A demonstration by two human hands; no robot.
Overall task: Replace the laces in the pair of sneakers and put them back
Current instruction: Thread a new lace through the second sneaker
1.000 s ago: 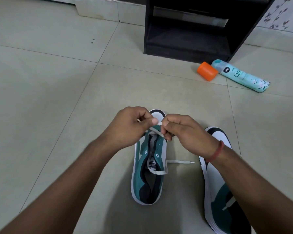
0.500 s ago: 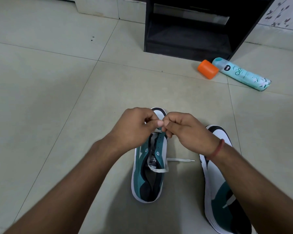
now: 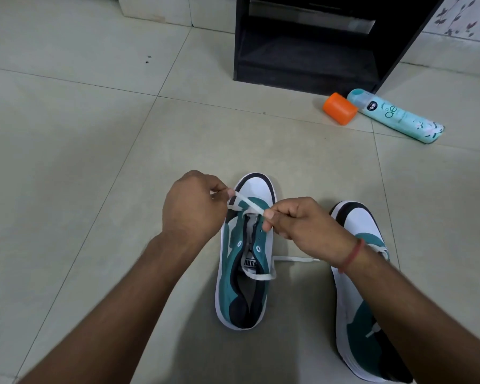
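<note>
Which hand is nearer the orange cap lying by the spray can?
Right. The right hand is below and left of the orange cap; the left hand is farther left, across the sneaker.

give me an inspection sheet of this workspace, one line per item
surface: pale tiled floor, dark specks near the top.
job's things: left sneaker upright, mostly unlaced; white lace stretched over its front eyelets, one end trailing right; right sneaker beside it, partly hidden by the forearm.
clutter: orange cap; teal spray can lying flat.
grip: left hand and right hand each pinch the lace.
cables: nothing seen.
surroundings: black shelf unit.
</note>
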